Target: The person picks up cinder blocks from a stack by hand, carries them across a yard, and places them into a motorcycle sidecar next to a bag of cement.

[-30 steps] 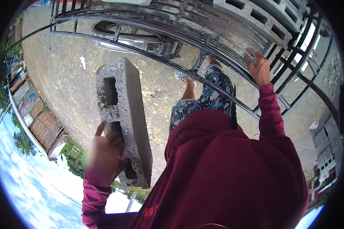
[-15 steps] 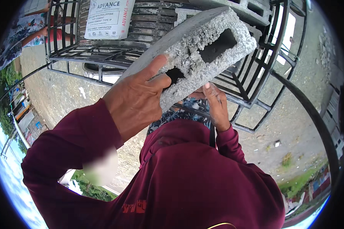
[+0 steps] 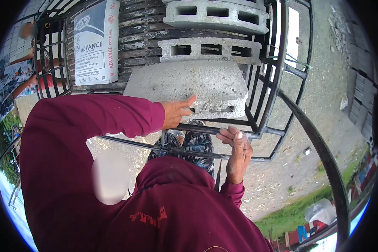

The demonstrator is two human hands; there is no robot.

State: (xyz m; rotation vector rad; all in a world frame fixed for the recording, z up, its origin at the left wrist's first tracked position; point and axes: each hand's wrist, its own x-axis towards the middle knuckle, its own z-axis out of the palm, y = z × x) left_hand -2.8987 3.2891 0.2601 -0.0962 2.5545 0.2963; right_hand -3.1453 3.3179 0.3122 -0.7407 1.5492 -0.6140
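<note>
— What can't you make out?

— The left hand (image 3: 177,112): its palm is hidden behind the maroon sleeve (image 3: 92,122), and only its extended fingers show, pressed against the near face of the concrete block (image 3: 189,86).

— And the block?

— Grey, rough, pitted, lying flat on the black metal rack (image 3: 260,126), in front of two hollow blocks (image 3: 212,50).

— The right hand (image 3: 238,153)?

— Fingers curled over the rack's front bar. A cement sack (image 3: 95,42) stands left.
</note>
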